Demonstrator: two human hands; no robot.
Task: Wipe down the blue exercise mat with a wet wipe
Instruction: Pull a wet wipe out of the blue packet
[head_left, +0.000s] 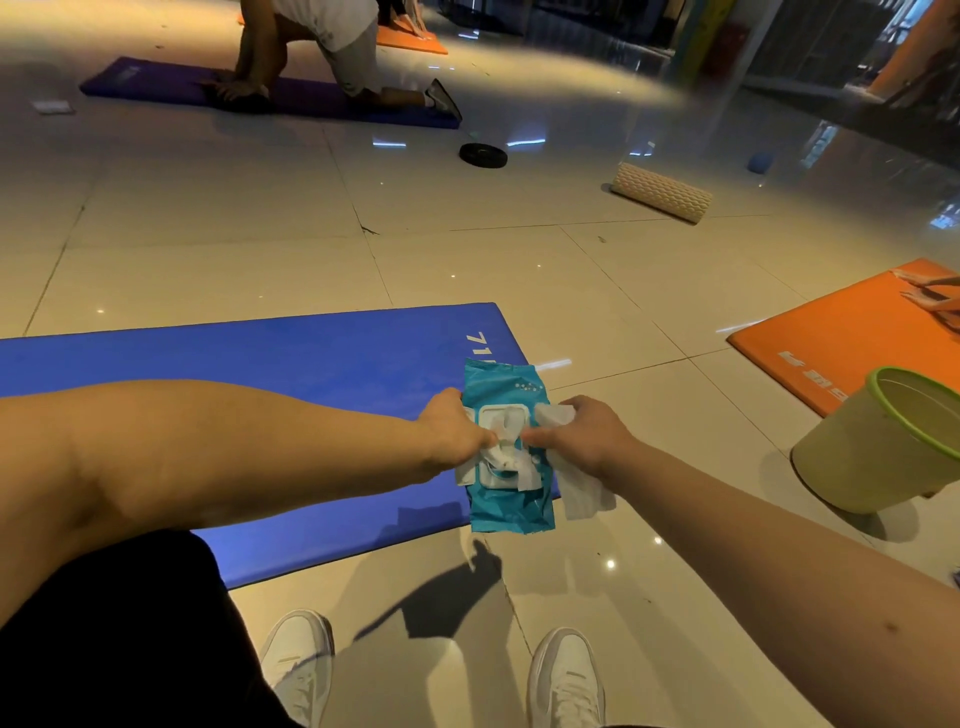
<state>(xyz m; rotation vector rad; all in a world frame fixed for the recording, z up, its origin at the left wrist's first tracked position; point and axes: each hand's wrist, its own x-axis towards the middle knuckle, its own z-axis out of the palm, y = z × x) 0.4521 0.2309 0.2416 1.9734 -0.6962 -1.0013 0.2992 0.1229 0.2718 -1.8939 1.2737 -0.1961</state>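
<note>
i saw both hands meet at the teal wipe pack (511, 506), held in the air over the right end of the blue mat (260, 374). the left hand (454, 431) had its fingers curled on the pack beside the flap. the right hand (587, 434) pinched a white wet wipe (584, 499) in its fingers, and the wipe hung past the mat's edge, above the floor. i could not tell whether it was free of the pack. the mat lay below and ran off to the left, its long axis across my view. i judged the wipe had to go down and leftward from the right hand.
</note>
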